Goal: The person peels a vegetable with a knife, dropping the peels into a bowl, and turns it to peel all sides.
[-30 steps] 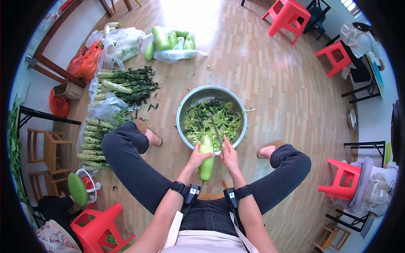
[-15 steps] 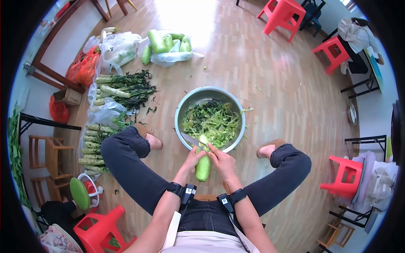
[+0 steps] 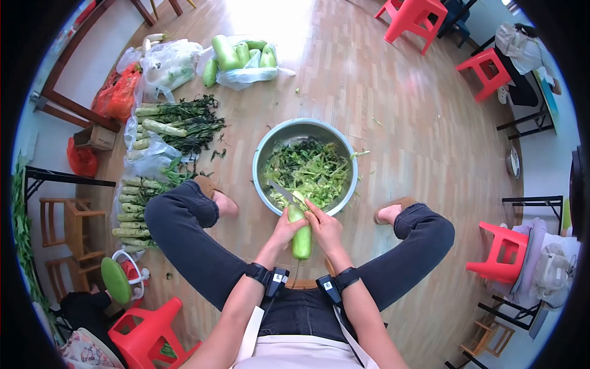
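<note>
My left hand (image 3: pixel 287 232) is closed around a long pale-green gourd (image 3: pixel 302 244), holding its left side between my knees. In my right hand (image 3: pixel 325 230) is a knife (image 3: pixel 283 192); its blade points up and left across the gourd's peeled, pale upper end. The fingers hide the knife's handle. That end of the gourd reaches over the near rim of a large metal basin (image 3: pixel 258 184). Inside the basin lie chopped greens (image 3: pixel 307 166), darker at the back, with paler peelings toward the front.
Whole gourds (image 3: pixel 226 54) lie in a clear plastic bag at the upper left. Leafy stalks (image 3: pixel 163 127) are spread on plastic by my left foot, with red bags (image 3: pixel 120 92) beyond. Red stools (image 3: pixel 412 21) stand around. A person sits at the upper right.
The knife blade has turned to a slightly different angle over the gourd's tip. Hands and gourd have shifted slightly, and the gourd's lower end now sits further right.
</note>
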`<move>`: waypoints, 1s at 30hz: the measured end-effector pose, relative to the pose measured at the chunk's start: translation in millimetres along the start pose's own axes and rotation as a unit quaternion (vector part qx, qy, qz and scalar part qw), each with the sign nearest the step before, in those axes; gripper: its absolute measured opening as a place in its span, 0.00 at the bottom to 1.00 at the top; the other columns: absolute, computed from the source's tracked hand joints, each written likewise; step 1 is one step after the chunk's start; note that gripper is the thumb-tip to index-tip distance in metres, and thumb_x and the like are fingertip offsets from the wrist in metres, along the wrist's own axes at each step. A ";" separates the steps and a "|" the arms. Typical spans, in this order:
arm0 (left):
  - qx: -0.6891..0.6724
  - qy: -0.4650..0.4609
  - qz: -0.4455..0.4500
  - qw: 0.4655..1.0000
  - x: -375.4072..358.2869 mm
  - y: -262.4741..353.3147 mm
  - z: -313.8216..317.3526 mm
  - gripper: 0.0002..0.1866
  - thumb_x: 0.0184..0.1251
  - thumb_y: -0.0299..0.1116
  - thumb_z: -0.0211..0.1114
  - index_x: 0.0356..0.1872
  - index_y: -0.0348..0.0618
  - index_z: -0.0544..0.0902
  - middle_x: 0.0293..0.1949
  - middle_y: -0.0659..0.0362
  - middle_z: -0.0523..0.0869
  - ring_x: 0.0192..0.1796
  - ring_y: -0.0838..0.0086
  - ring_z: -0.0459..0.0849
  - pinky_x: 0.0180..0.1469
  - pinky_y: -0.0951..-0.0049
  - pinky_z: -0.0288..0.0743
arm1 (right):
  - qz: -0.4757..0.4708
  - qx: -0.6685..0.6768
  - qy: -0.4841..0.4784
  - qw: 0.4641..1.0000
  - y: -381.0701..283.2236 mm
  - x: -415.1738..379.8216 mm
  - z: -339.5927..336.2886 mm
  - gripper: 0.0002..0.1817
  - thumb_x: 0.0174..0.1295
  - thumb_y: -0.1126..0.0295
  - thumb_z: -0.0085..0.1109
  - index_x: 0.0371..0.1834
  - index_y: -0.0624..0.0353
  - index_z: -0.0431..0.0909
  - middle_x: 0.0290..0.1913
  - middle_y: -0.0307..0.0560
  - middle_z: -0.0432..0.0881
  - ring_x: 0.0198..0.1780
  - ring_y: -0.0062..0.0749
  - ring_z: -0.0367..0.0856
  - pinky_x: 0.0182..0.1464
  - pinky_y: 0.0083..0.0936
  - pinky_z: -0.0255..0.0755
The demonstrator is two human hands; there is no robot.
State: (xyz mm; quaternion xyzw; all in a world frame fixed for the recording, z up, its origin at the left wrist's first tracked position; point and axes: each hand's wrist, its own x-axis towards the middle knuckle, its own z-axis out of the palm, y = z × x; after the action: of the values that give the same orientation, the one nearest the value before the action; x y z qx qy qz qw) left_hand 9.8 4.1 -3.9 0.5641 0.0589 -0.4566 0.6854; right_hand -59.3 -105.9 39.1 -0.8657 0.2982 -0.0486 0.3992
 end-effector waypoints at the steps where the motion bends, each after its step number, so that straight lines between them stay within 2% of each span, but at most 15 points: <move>1: -0.002 -0.001 -0.002 1.000 0.5 -2.2 0.6 0.29 0.49 0.26 0.66 0.54 0.40 0.63 0.43 0.56 0.75 0.43 0.72 0.78 0.42 0.71 0.76 | 0.002 -0.002 -0.001 1.000 1.7 0.0 1.1 0.17 0.59 0.56 0.54 0.52 0.34 0.76 0.27 0.45 0.82 0.27 0.33 0.82 0.29 0.26 0.72; 7: 0.031 -0.005 0.042 0.999 6.3 -10.7 -1.7 0.30 0.48 0.24 0.67 0.54 0.39 0.63 0.43 0.56 0.75 0.44 0.73 0.77 0.43 0.72 0.75 | 0.044 0.021 0.005 0.999 20.5 3.9 17.6 0.17 0.62 0.53 0.51 0.53 0.40 0.76 0.26 0.43 0.82 0.22 0.29 0.79 0.26 0.24 0.70; 9: 0.050 -0.009 0.050 0.997 6.1 -9.5 -4.5 0.31 0.47 0.23 0.67 0.54 0.39 0.63 0.43 0.56 0.76 0.44 0.73 0.77 0.44 0.72 0.75 | 0.067 0.213 0.028 0.974 35.5 8.1 31.9 0.20 0.64 0.50 0.47 0.46 0.53 0.79 0.19 0.40 0.78 0.14 0.23 0.71 0.18 0.20 0.64; 10: 0.050 -0.008 0.050 0.997 5.9 -9.3 -5.3 0.31 0.47 0.23 0.67 0.54 0.39 0.63 0.43 0.56 0.76 0.44 0.73 0.77 0.44 0.72 0.75 | 0.067 0.213 0.027 0.974 40.0 8.7 29.8 0.20 0.64 0.50 0.47 0.46 0.53 0.79 0.19 0.40 0.78 0.14 0.23 0.71 0.18 0.20 0.64; 12: 0.030 -0.023 0.035 0.999 4.8 -6.7 -5.6 0.32 0.46 0.24 0.67 0.54 0.39 0.63 0.43 0.57 0.76 0.44 0.73 0.77 0.45 0.72 0.74 | 0.218 0.404 -0.120 0.880 43.0 12.5 17.2 0.22 0.65 0.49 0.45 0.34 0.58 0.77 0.15 0.37 0.72 0.11 0.18 0.64 0.14 0.18 0.57; 13: 0.031 -0.023 0.035 0.999 3.2 -4.3 -4.8 0.32 0.46 0.24 0.67 0.54 0.39 0.63 0.43 0.57 0.76 0.44 0.73 0.77 0.45 0.72 0.74 | 0.217 0.405 -0.120 0.880 37.7 12.7 12.7 0.22 0.65 0.49 0.45 0.34 0.58 0.77 0.15 0.37 0.72 0.11 0.18 0.64 0.14 0.18 0.57; 15: 0.028 -0.040 0.016 0.999 -0.7 -0.8 -2.3 0.33 0.45 0.26 0.68 0.55 0.39 0.63 0.43 0.57 0.76 0.44 0.73 0.77 0.46 0.72 0.74 | 0.330 0.476 -0.072 0.812 28.5 11.5 4.2 0.22 0.66 0.49 0.42 0.25 0.55 0.71 0.13 0.32 0.63 0.09 0.13 0.55 0.11 0.14 0.47; 16: 0.031 -0.041 0.016 0.999 -0.6 -1.8 -1.6 0.33 0.45 0.26 0.68 0.55 0.39 0.63 0.43 0.57 0.76 0.44 0.73 0.77 0.46 0.72 0.74 | 0.345 0.490 -0.058 0.799 38.3 11.2 7.8 0.20 0.67 0.52 0.43 0.38 0.57 0.76 0.13 0.32 0.63 0.10 0.13 0.57 0.12 0.14 0.49; 17: -0.002 -0.038 0.002 0.999 -0.1 -2.6 -0.9 0.33 0.45 0.27 0.68 0.54 0.39 0.63 0.43 0.56 0.76 0.43 0.72 0.78 0.45 0.71 0.74 | 0.344 0.492 -0.058 0.798 39.5 10.4 10.0 0.20 0.67 0.52 0.43 0.38 0.57 0.76 0.13 0.32 0.63 0.10 0.13 0.57 0.12 0.14 0.49; 19: -0.037 -0.034 -0.011 0.999 1.3 -3.2 -2.5 0.33 0.46 0.28 0.69 0.54 0.40 0.63 0.43 0.56 0.76 0.43 0.72 0.78 0.44 0.71 0.75 | 0.244 0.413 -0.017 0.877 40.8 8.6 12.7 0.21 0.67 0.53 0.43 0.54 0.54 0.74 0.13 0.31 0.65 0.13 0.13 0.58 0.15 0.13 0.52; 20: -0.062 -0.011 -0.023 0.998 2.6 -3.1 -4.0 0.32 0.46 0.29 0.69 0.54 0.40 0.63 0.42 0.56 0.76 0.42 0.71 0.78 0.42 0.70 0.75 | 0.150 0.341 0.011 0.928 46.9 6.7 22.9 0.22 0.66 0.55 0.45 0.62 0.43 0.67 0.14 0.35 0.69 0.17 0.15 0.63 0.21 0.16 0.60; 21: -0.087 0.011 -0.035 0.996 4.0 -2.8 -3.4 0.32 0.47 0.29 0.68 0.54 0.41 0.63 0.42 0.55 0.77 0.41 0.71 0.79 0.41 0.70 0.76 | 0.150 0.339 0.012 0.928 44.5 1.6 20.5 0.22 0.66 0.55 0.45 0.62 0.43 0.67 0.14 0.35 0.69 0.17 0.15 0.63 0.21 0.16 0.60; 23: -0.097 0.034 -0.028 0.994 1.4 5.8 1.0 0.30 0.48 0.29 0.68 0.52 0.42 0.64 0.41 0.55 0.77 0.39 0.70 0.79 0.38 0.69 0.77 | 0.036 0.171 0.000 0.985 26.0 -7.6 5.6 0.19 0.64 0.58 0.49 0.59 0.38 0.70 0.19 0.41 0.76 0.20 0.20 0.71 0.26 0.20 0.66; 24: -0.097 0.025 -0.023 0.995 2.1 6.2 0.0 0.29 0.48 0.29 0.68 0.51 0.42 0.64 0.40 0.55 0.77 0.39 0.70 0.80 0.38 0.70 0.76 | 0.096 0.154 -0.084 0.980 11.2 -10.5 -9.0 0.18 0.64 0.67 0.50 0.58 0.49 0.71 0.52 0.48 0.78 0.48 0.24 0.78 0.51 0.20 0.68; 30: -0.076 -0.027 -0.034 0.996 2.4 4.2 1.0 0.22 0.53 0.28 0.62 0.49 0.44 0.67 0.38 0.57 0.78 0.36 0.71 0.80 0.36 0.72 0.76 | 0.017 0.083 -0.078 0.993 7.2 -19.1 -26.7 0.16 0.61 0.65 0.53 0.53 0.43 0.76 0.45 0.46 0.81 0.41 0.28 0.82 0.43 0.22 0.72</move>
State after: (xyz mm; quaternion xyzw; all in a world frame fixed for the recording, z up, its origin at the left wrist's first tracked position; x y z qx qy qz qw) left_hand 13.6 1.7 -1.9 0.4960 0.0940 -0.4889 0.7115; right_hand -87.0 -116.5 54.9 -0.8252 0.2762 0.0009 0.4927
